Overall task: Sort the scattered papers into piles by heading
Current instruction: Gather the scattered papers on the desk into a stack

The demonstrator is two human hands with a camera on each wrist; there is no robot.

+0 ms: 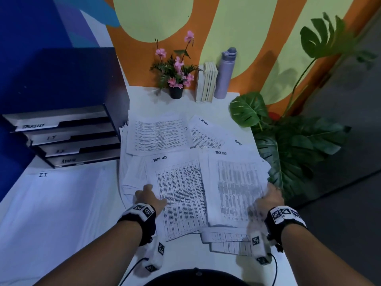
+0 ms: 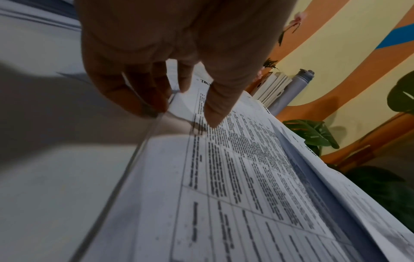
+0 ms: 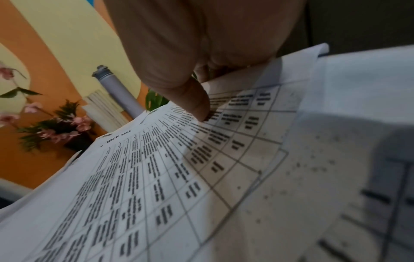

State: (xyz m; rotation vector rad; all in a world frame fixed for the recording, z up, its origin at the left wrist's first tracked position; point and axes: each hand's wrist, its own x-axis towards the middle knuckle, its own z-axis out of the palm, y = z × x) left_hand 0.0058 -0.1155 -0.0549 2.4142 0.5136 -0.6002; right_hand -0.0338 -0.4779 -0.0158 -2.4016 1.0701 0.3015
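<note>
Far left there's a stack of trays (image 1: 68, 139) with handwritten labels, and in front of it a white pile headed I.T. (image 1: 53, 205) lying on the bench (image 1: 243, 100). Along the back wall, left to right: a little pot of pink flowers (image 1: 176, 71), some books standing upright (image 1: 207, 83), then a purple bottle (image 1: 224, 74) right beside them. A big leafy plant (image 1: 288, 145) crowds the right edge of the bench and overlaps the paper corners there.

The scattered papers (image 1: 162, 135) fill the middle, overlapping every which way, a couple headed Admin at the back.

The left hand (image 1: 149, 198) pinches the left edge of a Task List sheet (image 1: 181, 193), thumb on top, fingers (image 2: 125, 92) curled under the edge. The right hand (image 1: 272, 198) grips the right edge of another Task List sheet (image 1: 235, 186), thumb pressed on the print, that side lifted and curving up off the pile.
</note>
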